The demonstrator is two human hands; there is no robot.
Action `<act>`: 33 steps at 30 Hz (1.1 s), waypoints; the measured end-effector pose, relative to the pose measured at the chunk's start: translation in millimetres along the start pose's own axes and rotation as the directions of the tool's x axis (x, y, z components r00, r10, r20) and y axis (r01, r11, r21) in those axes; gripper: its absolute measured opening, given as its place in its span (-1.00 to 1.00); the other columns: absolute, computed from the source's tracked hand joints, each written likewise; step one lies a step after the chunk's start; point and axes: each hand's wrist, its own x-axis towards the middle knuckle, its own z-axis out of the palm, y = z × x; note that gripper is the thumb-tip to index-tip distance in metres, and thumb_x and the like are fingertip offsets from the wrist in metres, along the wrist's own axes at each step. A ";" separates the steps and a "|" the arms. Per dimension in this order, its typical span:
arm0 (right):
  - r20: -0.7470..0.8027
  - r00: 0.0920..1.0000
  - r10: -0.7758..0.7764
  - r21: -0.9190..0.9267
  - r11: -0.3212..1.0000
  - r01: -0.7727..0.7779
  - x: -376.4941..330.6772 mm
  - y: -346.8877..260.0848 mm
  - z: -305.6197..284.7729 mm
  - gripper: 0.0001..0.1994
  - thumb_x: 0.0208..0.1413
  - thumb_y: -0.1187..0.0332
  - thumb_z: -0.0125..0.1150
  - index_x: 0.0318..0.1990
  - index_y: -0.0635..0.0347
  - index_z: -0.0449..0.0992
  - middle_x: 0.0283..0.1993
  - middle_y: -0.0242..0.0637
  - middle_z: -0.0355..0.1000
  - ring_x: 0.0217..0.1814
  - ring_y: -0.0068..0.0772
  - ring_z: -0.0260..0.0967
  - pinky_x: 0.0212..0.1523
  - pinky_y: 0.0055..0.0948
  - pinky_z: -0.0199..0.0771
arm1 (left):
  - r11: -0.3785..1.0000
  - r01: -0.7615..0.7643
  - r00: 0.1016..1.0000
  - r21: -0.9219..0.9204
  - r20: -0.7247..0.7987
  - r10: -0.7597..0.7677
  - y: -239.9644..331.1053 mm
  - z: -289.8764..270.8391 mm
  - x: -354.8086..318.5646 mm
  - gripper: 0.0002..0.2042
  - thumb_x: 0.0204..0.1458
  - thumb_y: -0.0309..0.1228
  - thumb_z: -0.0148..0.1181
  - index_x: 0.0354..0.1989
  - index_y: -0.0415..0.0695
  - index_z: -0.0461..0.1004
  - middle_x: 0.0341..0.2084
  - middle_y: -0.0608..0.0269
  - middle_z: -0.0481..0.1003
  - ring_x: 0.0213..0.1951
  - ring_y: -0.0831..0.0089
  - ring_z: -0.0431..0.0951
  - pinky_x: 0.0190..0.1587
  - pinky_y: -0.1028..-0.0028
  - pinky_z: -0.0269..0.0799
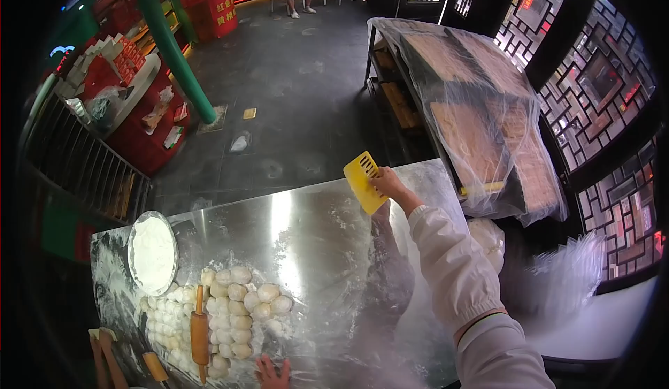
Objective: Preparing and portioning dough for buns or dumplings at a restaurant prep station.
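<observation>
My right hand (pixel 387 181) reaches out over the far right part of the steel table (pixel 317 249), closed on a yellow dough scraper (pixel 360 186) with slots along one end. The scraper is held near the table's far edge. Low in the picture, my left hand (pixel 272 373) has its fingers spread near the floured surface, with nothing in it; its wrist is cut off by the lower edge. Just beyond it lie several pale dough balls (pixel 240 307), dusted with flour. A wooden rolling pin (pixel 199 337) rests among the dough pieces.
A round tray of white flour (pixel 153 255) stands at left. Another person's hands (pixel 102 340) hold something pale at the lower left, near a second rolling pin (pixel 155 367). Beyond the table's right side, a rack (pixel 446 61) of boards is draped in clear plastic. A green post (pixel 174 54) rises farther off.
</observation>
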 end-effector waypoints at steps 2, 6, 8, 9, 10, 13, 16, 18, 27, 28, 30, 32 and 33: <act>0.123 0.992 -0.009 -0.034 0.999 0.013 -11.0 -27.1 53.4 -0.66 0.09 0.32 0.16 -0.03 0.36 0.48 -0.07 -0.03 0.53 -0.15 -0.21 0.58 -0.20 -0.33 0.57 | 1.000 -0.001 0.999 0.005 -0.033 0.001 0.4 5.6 0.9 -0.49 0.13 -0.34 0.00 0.25 -0.27 0.21 0.15 -0.39 0.22 0.31 -0.33 0.02 0.25 -0.28 -0.09; 0.262 0.947 -0.186 -0.201 0.949 0.242 -63.7 -64.6 176.2 -0.67 0.12 0.24 0.06 -0.08 0.26 0.52 -0.04 0.04 0.49 0.00 0.00 0.48 -0.01 -0.18 0.48 | 0.999 -0.039 0.995 -0.027 -0.092 0.036 6.8 5.2 4.5 -0.45 0.15 -0.35 -0.02 0.31 -0.28 0.13 0.25 -0.54 0.02 0.32 -0.42 -0.09 0.25 -0.34 -0.16; 0.381 0.883 -0.274 -0.229 0.897 0.378 -120.9 -95.8 231.0 -0.67 0.15 0.23 -0.05 -0.06 0.25 0.47 -0.06 -0.01 0.50 -0.01 0.00 0.47 0.01 -0.11 0.46 | 0.999 -0.004 0.997 -0.051 -0.080 0.000 8.1 4.7 -1.3 -0.44 0.15 -0.34 -0.02 0.33 -0.27 0.11 0.28 -0.53 -0.04 0.34 -0.40 -0.13 0.27 -0.33 -0.19; 0.431 0.862 -0.268 -0.298 0.859 0.416 -139.0 -101.5 245.2 -0.68 0.16 0.24 -0.07 -0.05 0.19 0.48 -0.07 -0.04 0.51 -0.02 -0.01 0.48 -0.02 -0.10 0.48 | 0.997 0.001 0.999 -0.078 -0.040 -0.004 9.4 3.4 0.6 -0.43 0.15 -0.34 -0.03 0.34 -0.27 0.09 0.31 -0.51 -0.10 0.36 -0.38 -0.16 0.28 -0.32 -0.21; 0.441 0.838 -0.323 -0.296 0.829 0.475 -152.3 -97.9 251.1 -0.70 0.16 0.26 -0.09 -0.04 0.12 0.48 -0.09 -0.05 0.52 -0.04 -0.01 0.48 -0.05 -0.10 0.49 | 0.997 -0.017 0.998 -0.069 -0.065 0.013 11.4 2.4 4.3 -0.43 0.15 -0.34 -0.03 0.34 -0.27 0.09 0.31 -0.51 -0.10 0.36 -0.38 -0.16 0.28 -0.32 -0.21; 0.349 0.842 -0.412 -0.200 0.845 0.497 -196.1 -91.5 236.7 -0.70 0.18 0.24 -0.09 -0.04 0.11 0.48 -0.17 0.00 0.52 -0.12 0.05 0.49 -0.11 -0.05 0.48 | 0.995 -0.052 0.995 -0.087 -0.095 0.043 9.4 6.7 -0.9 -0.40 0.14 -0.32 -0.04 0.36 -0.23 0.07 0.34 -0.44 -0.13 0.38 -0.33 -0.21 0.30 -0.29 -0.24; 0.164 0.908 -0.386 -0.139 0.902 0.409 -223.5 -43.8 180.3 -0.67 0.17 0.17 -0.05 -0.04 0.16 0.45 -0.19 0.04 0.51 -0.14 0.08 0.48 -0.13 -0.05 0.47 | 0.995 -0.100 0.986 -0.024 -0.134 0.096 25.1 -19.9 -13.8 -0.38 0.14 -0.32 -0.03 0.38 -0.21 0.04 0.34 -0.44 -0.15 0.38 -0.33 -0.21 0.32 -0.26 -0.23; 0.094 0.938 -0.334 -0.120 0.932 0.343 -235.8 1.0 145.5 -0.65 0.16 0.16 0.01 -0.05 0.22 0.44 -0.22 0.06 0.51 -0.17 0.10 0.48 -0.17 -0.04 0.47 | 0.995 -0.099 0.990 -0.023 -0.106 0.096 32.1 -41.7 -17.2 -0.38 0.13 -0.34 -0.04 0.39 -0.20 0.02 0.34 -0.45 -0.16 0.38 -0.35 -0.22 0.33 -0.24 -0.23; -0.222 0.974 -0.041 0.130 0.989 0.071 -320.0 141.4 11.3 -0.70 0.11 0.28 0.17 -0.13 0.34 0.50 -0.41 -0.09 0.54 -0.44 -0.27 0.54 -0.41 -0.28 0.51 | 0.996 -0.031 0.999 -0.083 0.013 0.032 28.8 -39.2 -11.0 -0.35 0.13 -0.44 -0.05 0.42 -0.15 -0.08 0.35 -0.46 -0.20 0.37 -0.40 -0.28 0.35 -0.18 -0.21; -0.226 0.973 -0.039 0.131 0.989 0.070 -329.3 151.0 1.3 -0.70 0.11 0.28 0.17 -0.13 0.34 0.50 -0.41 -0.09 0.54 -0.44 -0.27 0.54 -0.41 -0.28 0.51 | 0.997 -0.029 0.999 -0.077 0.022 0.030 29.0 -39.3 -10.0 -0.34 0.12 -0.43 -0.04 0.42 -0.15 -0.09 0.35 -0.44 -0.18 0.38 -0.39 -0.27 0.35 -0.18 -0.21; -0.273 0.960 0.059 0.317 0.948 0.032 -348.5 158.9 -11.5 -0.74 0.11 0.33 0.18 -0.14 0.34 0.51 -0.42 -0.23 0.53 -0.48 -0.44 0.48 -0.45 -0.35 0.50 | 0.998 -0.024 0.999 -0.057 0.020 0.026 26.9 -38.0 -12.5 -0.31 0.10 -0.42 0.00 0.42 -0.16 -0.09 0.35 -0.41 -0.16 0.38 -0.38 -0.27 0.35 -0.18 -0.20; -0.312 0.947 0.077 0.349 0.936 0.039 -359.5 178.1 -20.6 -0.76 0.12 0.35 0.18 -0.14 0.33 0.51 -0.42 -0.27 0.52 -0.49 -0.49 0.46 -0.47 -0.38 0.49 | 0.999 -0.040 0.999 -0.033 0.016 0.040 26.5 -34.5 -8.6 -0.29 0.08 -0.42 0.04 0.42 -0.16 -0.10 0.36 -0.38 -0.14 0.38 -0.37 -0.26 0.35 -0.17 -0.19; -0.338 0.937 0.093 0.377 0.925 0.044 -363.1 186.0 -21.8 -0.78 0.12 0.38 0.18 -0.14 0.33 0.51 -0.41 -0.31 0.52 -0.50 -0.54 0.43 -0.49 -0.42 0.48 | 0.999 -0.044 0.999 -0.011 -0.005 0.044 23.2 -27.2 -5.6 -0.26 0.05 -0.42 0.08 0.42 -0.16 -0.09 0.36 -0.36 -0.12 0.38 -0.36 -0.24 0.35 -0.17 -0.17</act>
